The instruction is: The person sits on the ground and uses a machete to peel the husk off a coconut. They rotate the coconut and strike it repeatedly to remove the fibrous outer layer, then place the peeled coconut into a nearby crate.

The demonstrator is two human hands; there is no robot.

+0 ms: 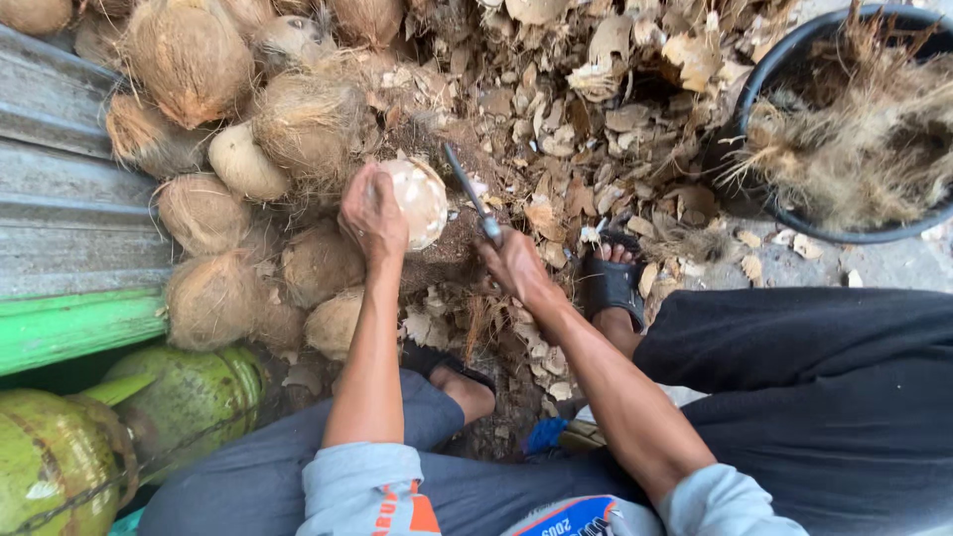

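Note:
My left hand (pixel 371 212) grips a pale, mostly peeled coconut (pixel 422 201) and holds it down against the ground in front of me. My right hand (pixel 514 263) is closed on the handle of a knife (pixel 469 191); its dark blade points up and to the left, with the tip just right of the coconut's edge. Both forearms reach forward from grey sleeves. My feet in black sandals (pixel 608 283) rest among the scraps.
A pile of brown husked coconuts (pixel 213 213) lies to the left. Dry shell chips and husk bits (pixel 586 109) cover the ground ahead. A black tub of coconut fibre (pixel 854 119) stands top right. Two green gas cylinders (pixel 119 427) and a corrugated metal sheet (pixel 60 189) are left.

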